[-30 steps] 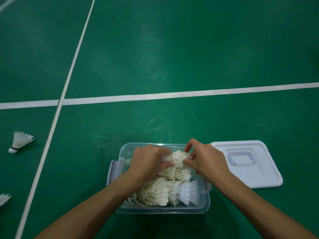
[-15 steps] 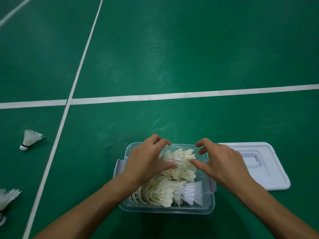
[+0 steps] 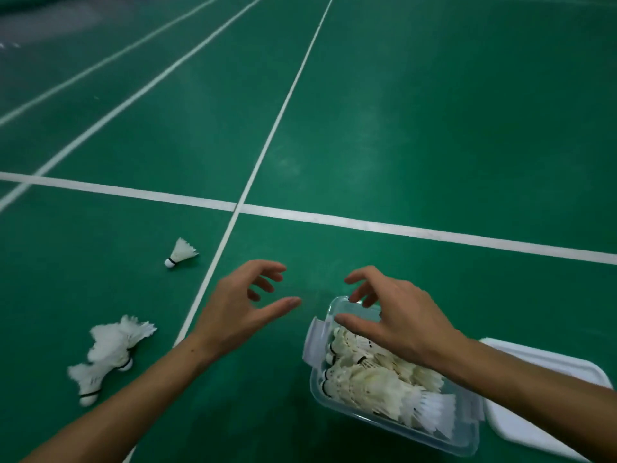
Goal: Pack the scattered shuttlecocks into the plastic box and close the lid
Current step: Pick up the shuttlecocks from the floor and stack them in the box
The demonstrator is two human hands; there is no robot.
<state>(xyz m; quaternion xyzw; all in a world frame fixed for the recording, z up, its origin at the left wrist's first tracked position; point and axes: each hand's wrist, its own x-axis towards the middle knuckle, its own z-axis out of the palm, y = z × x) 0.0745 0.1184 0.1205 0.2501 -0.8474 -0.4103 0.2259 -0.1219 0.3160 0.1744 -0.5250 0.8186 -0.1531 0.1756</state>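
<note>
Both hands empty now, fingers spread: left hand has come off the box and hangs over the floor, right hand still above the plastic box. I've let go of the packed shuttlecocks; next the loose shuttlecocks and single shuttlecock at left. Lid lies off, right of box. No readable writing.

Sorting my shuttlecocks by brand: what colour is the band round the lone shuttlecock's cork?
Black, on a white shuttlecock; head view.
</note>
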